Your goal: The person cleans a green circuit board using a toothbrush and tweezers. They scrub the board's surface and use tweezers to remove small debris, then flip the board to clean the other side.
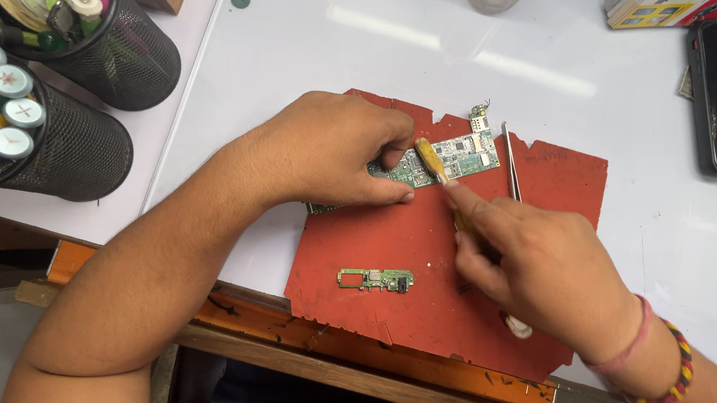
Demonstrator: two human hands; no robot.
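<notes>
On the red mat [495,273], the left hand [329,148] presses down the green board [446,159] while the right hand [542,265], closed around a yellow brush [430,160], scrubs it, likely needing gentle strokes.

Left hand [332,153] lies palm-down at centre frame, fingers curled and pressing downward. Right hand [542,265], lower right, pinches closed, index finger extended toward upper left.
</notes>
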